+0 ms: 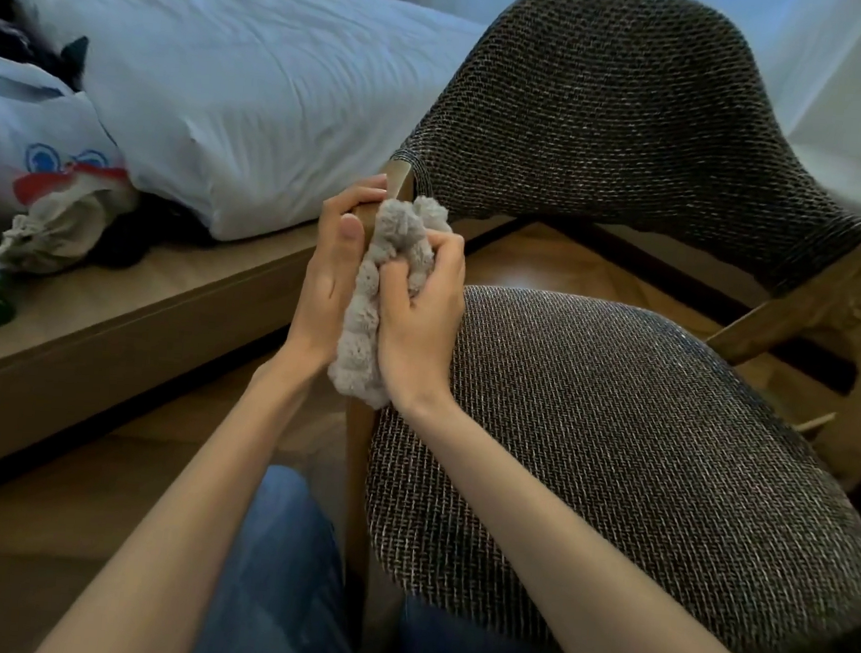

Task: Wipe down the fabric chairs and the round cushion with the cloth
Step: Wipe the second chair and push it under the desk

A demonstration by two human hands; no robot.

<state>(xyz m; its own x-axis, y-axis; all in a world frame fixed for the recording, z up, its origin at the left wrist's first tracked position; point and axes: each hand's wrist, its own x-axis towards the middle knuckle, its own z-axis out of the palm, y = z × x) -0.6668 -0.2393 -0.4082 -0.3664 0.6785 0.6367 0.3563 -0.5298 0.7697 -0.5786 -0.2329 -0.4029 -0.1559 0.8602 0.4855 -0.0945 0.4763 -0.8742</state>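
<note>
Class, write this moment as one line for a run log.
phase: chair wipe | left hand: holds wooden post | right hand: grips cloth against post

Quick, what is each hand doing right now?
Left hand: closed round the chair's brown wooden frame post.
Right hand: gripping the fluffy grey cloth.

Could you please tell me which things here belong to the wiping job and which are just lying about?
Job: cloth, gripped by the right hand; chair, its frame held by the left hand.
Lying about: bedding, plastic bag, drawstring pouch.
</note>
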